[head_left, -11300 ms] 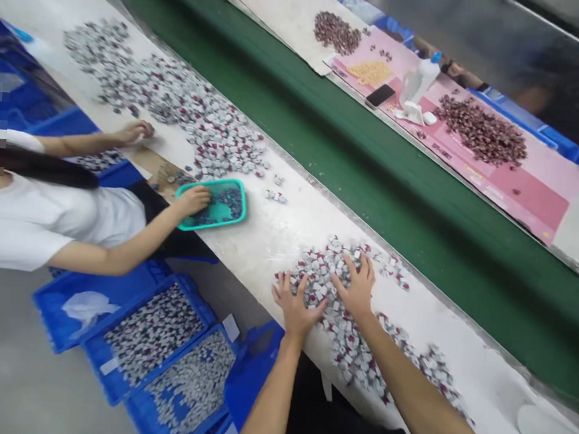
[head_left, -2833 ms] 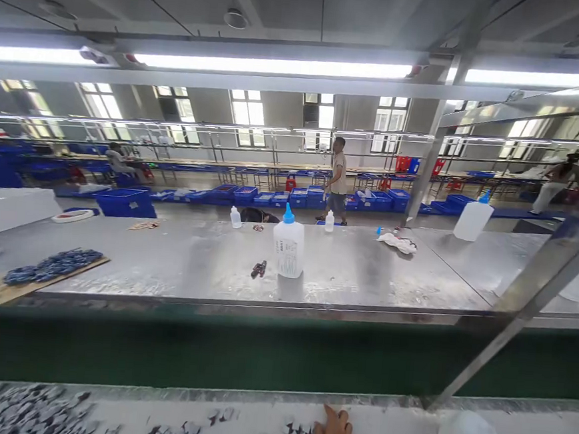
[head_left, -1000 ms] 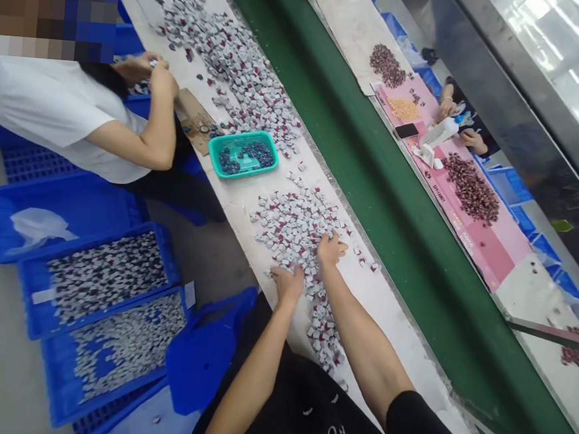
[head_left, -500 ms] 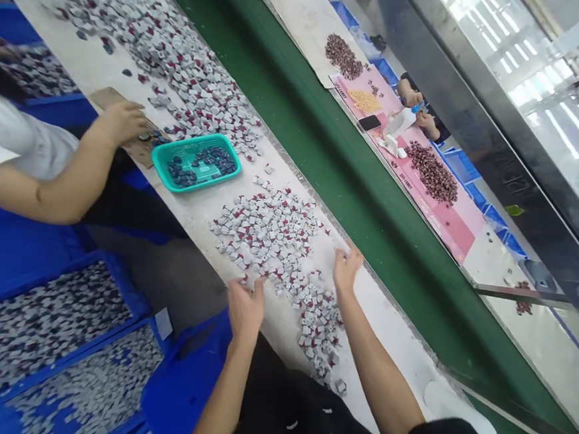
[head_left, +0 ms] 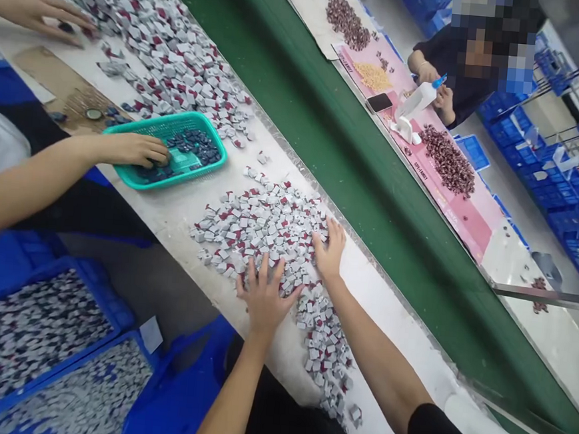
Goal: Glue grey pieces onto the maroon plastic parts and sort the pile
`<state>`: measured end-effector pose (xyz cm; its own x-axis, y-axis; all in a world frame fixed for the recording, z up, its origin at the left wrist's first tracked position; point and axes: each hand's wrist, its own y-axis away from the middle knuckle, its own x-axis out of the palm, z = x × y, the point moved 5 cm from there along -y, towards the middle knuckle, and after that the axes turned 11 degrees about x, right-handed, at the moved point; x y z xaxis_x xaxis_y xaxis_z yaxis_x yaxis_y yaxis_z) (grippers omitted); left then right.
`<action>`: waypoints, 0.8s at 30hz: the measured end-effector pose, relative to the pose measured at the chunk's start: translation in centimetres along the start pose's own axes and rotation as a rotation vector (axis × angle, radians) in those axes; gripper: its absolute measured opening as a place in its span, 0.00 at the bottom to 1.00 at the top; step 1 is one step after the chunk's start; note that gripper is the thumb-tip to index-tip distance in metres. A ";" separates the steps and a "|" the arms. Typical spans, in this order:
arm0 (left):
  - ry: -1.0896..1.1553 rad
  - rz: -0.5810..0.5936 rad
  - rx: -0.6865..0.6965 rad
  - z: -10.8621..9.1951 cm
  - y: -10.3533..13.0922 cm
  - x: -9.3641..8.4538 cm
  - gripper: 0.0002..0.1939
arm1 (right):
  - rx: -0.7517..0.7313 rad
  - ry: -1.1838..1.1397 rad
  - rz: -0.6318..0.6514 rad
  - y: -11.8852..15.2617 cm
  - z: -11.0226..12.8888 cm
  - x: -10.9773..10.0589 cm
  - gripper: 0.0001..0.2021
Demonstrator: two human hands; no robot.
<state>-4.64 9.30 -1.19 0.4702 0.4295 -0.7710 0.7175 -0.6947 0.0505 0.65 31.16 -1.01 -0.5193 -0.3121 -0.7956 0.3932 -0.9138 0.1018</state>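
Hands [head_left: 295, 271] flat on parts [head_left: 263, 225]; teal basket [head_left: 183, 165] holds dark pieces [head_left: 197, 148].

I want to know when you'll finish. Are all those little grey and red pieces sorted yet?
Not nearly. Done: the blue crates by the bench already hold many pieces. In hand: the left hand and right hand lie flat and open on the pile of pieces. Left: that whole pile, plus a trail of pieces toward the bench edge.

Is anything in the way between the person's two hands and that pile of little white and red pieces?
Nothing visible is. The left hand lies flat on the near edge of the pile of little pieces, and the right hand rests on its far side, fingers spread.
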 end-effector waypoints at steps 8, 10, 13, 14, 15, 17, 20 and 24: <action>-0.011 -0.084 0.027 1.9 -3.4 -1.3 0.28 | -0.091 -0.076 -0.046 -1.8 4.4 3.4 0.31; -0.035 -0.113 0.050 2.5 -4.7 -2.1 0.25 | -0.097 -0.100 -0.059 -2.2 5.4 4.2 0.30; -0.065 -0.143 0.079 3.3 -6.7 -3.4 0.21 | -0.094 -0.130 -0.080 -2.8 6.7 5.3 0.29; -0.072 -0.152 0.083 3.5 -7.3 -3.7 0.21 | -0.092 -0.135 -0.084 -3.1 7.1 5.6 0.29; -0.078 -0.160 0.086 3.6 -7.8 -4.1 0.20 | -0.090 -0.136 -0.084 -3.3 7.4 5.9 0.29; -0.085 -0.171 0.087 3.8 -8.4 -4.4 0.20 | -0.081 -0.127 -0.077 -3.9 7.9 6.4 0.29; -0.072 -0.163 0.093 4.1 -8.7 -4.5 0.22 | -0.062 -0.101 -0.057 -5.0 8.2 6.6 0.29; -0.011 -0.134 0.108 4.5 -7.6 -4.4 0.24 | -0.141 -0.127 -0.003 -5.6 6.6 5.0 0.29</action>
<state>-14.48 10.07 -1.06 0.3680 0.5167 -0.7731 0.7138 -0.6898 -0.1212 -9.14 33.02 -1.61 -0.6088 -0.3483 -0.7128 0.4892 -0.8721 0.0083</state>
